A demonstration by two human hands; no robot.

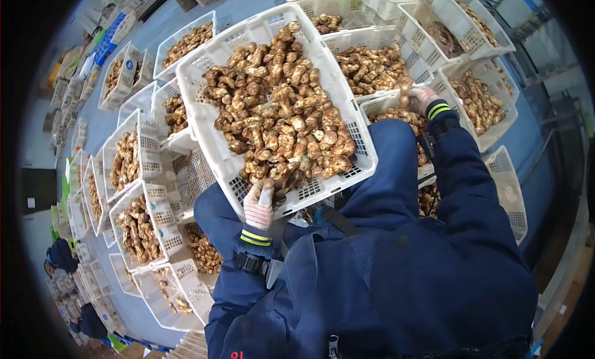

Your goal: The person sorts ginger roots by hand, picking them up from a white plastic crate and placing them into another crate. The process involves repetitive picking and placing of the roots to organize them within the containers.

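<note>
At 8 o'clock, measured from the middle of the large crate, a white slatted crate (160, 205) of brown mushrooms stands on the left side, among others packed edge to edge, probably so that many lots stay within reach. Its open top and holed walls seem meant to keep the load airy and visible.

The left hand (258, 205), in a striped glove, is at the 6 o'clock end of the large crate (199, 118). Its thumb and fingers are curled together against the nearest mushrooms; whether it pinches one or only touches them cannot be told.

The large crate lies across the person's lap, resting on the thighs (392, 163), likely because that brings its contents close to the hands. Its mushrooms (282, 120), the main load, lie heaped from the 12 o'clock end down to 6 o'clock, leaving bare floor along the 9 o'clock wall.

At 3 o'clock, the right hand (425, 97) reaches out over a smaller crate (372, 103), its grip apparently pinching a blurred mushroom (405, 91) by the fingertips, perhaps to spare it bruising. Farther out, also at 3 o'clock, stands another filled crate (506, 118).
</note>
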